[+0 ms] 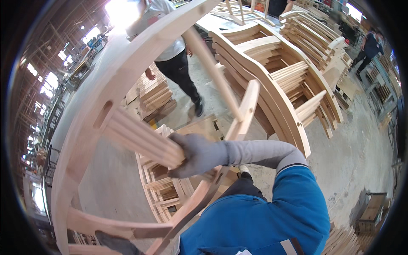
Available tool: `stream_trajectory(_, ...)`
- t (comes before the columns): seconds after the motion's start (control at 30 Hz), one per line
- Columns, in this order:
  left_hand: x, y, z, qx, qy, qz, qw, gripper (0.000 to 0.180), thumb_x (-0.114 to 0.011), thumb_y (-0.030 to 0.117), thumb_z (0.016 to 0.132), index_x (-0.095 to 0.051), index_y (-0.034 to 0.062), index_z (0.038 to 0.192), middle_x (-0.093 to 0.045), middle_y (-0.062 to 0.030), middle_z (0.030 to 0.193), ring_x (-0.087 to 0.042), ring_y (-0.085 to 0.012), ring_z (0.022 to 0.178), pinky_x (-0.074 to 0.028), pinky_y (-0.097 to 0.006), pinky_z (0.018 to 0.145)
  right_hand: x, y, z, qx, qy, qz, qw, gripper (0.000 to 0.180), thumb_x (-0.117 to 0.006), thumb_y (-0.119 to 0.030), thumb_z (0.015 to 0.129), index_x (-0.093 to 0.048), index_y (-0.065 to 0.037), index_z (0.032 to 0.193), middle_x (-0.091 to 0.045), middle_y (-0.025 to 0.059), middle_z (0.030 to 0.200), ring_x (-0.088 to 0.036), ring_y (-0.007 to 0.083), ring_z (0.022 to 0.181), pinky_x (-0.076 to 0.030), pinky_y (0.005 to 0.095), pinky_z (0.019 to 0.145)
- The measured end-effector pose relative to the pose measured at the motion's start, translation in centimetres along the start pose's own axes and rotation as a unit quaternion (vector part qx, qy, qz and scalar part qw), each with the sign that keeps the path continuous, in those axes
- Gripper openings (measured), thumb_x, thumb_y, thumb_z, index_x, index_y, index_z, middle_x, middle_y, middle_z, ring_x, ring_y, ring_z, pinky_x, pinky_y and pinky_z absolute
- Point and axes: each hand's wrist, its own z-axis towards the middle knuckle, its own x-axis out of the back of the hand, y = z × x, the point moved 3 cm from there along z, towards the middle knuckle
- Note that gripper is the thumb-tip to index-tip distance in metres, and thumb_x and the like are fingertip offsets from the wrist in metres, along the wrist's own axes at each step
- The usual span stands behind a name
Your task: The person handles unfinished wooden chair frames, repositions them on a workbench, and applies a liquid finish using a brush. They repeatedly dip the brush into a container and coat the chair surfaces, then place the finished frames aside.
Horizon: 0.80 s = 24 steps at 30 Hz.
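Note:
A pale wooden chair frame (85,131) fills the left side, close to me and tilted, with an oval slot in its wide near rail. My right hand (197,155), in a grey glove, is closed around a blurred crosspiece (142,138) in the middle of this frame. Low at the left, my left hand (117,243) in a dark glove grips the frame beside its curved lower rail (123,225); part of that hand is cut off by the picture's edge. A thin round rod (212,72) joins the frame's far leg (244,112).
Stacked curved chair frames (272,76) stand just beyond my right arm, with another stack (314,38) behind. More slatted wooden parts (161,187) lie below the frame. A person (176,63) stands ahead, near piled boards (155,91); another person (369,49) is far right.

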Motion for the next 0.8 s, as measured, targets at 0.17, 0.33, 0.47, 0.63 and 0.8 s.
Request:
stream_trajectory(0.17,-13.7,3.9,-2.6,0.228,-0.098,-0.481,0.841,0.048,-0.040,0.038,0.094,-0.039,0.0030,0.127,-0.045,-0.0119,0.119,-0.048,-0.0237,0.106,-0.038,-0.037,0.093,7.0,-1.5,-7.2,-0.048,0.157,0.059,0.985,0.066,-0.081,-0.002,0.057,-0.045,-0.004,0.114,-0.056,0.0056,0.099,-0.056,0.0123,0.083,-0.049,0.0266,0.072)
stream_trajectory(0.33,-28.4,8.2,-5.9,0.182,-0.318,-0.447,0.816,0.021,-0.048,0.025,0.093,-0.050,0.0046,0.095,-0.048,0.0019,0.083,-0.045,-0.0086,0.077,-0.040,-0.024,0.068,13.3,-4.5,-16.8,-0.163,0.302,0.166,0.925,0.042,-0.067,-0.012,0.078,-0.048,-0.003,0.114,-0.059,0.0067,0.087,-0.061,0.0155,0.074,-0.053,0.0283,0.061)
stream_trajectory(0.47,-37.7,18.2,-9.8,0.045,-0.558,-0.382,0.735,0.026,-0.051,0.026,0.092,-0.052,-0.0002,0.090,-0.049,0.0029,0.072,-0.044,-0.0084,0.067,-0.039,-0.025,0.060,14.3,-2.0,-25.6,-0.214,0.496,0.101,0.835,0.033,-0.051,-0.030,0.090,-0.049,-0.002,0.108,-0.057,0.0068,0.073,-0.058,0.0154,0.052,-0.051,0.0287,0.045)
stream_trajectory(0.63,-42.5,26.5,-16.1,-0.112,-0.665,-0.291,0.679,0.047,-0.058,0.029,0.086,-0.046,-0.0050,0.116,-0.059,-0.0127,0.091,-0.055,-0.0191,0.081,-0.044,-0.029,0.073,14.7,-0.6,-30.9,-0.283,0.602,0.085,0.741,0.036,-0.041,-0.039,0.094,-0.049,-0.004,0.093,-0.054,0.0070,0.062,-0.057,0.0170,0.047,-0.051,0.0296,0.042)
stream_trajectory(0.8,-42.8,26.1,-18.7,-0.425,-0.562,-0.111,0.701,0.085,-0.068,0.030,0.076,-0.020,-0.0039,0.137,-0.043,-0.0246,0.127,-0.045,-0.0326,0.113,-0.035,-0.038,0.096,16.2,2.6,-35.3,-0.341,0.707,0.104,0.611,0.043,-0.038,-0.045,0.092,-0.048,-0.004,0.090,-0.053,0.0080,0.058,-0.057,0.0186,0.045,-0.052,0.0315,0.042)
